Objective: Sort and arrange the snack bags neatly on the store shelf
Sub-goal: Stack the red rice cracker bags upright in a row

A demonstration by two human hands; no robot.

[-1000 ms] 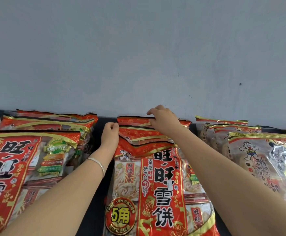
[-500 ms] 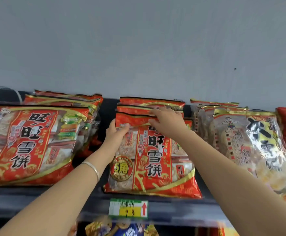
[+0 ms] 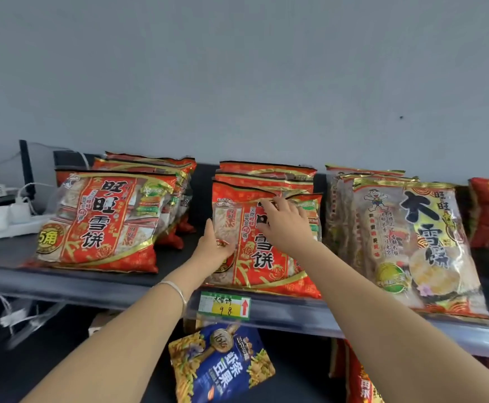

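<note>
Left hand point(image 3: 214, 246) and right hand point(image 3: 284, 225) lie loose-fingered on the red rice-cracker bag point(image 3: 266, 267) above the price tag point(image 3: 224, 305); tugging could slide it off.

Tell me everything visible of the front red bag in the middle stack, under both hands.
The front red bag is glossy plastic, red and gold with clear windows showing pale crackers and large black characters. It stands leaning back against same-kind bags at the shelf front, above the price tag. The left hand lies against its left edge; the right hand spreads over its upper face, hiding part of the print.
</note>
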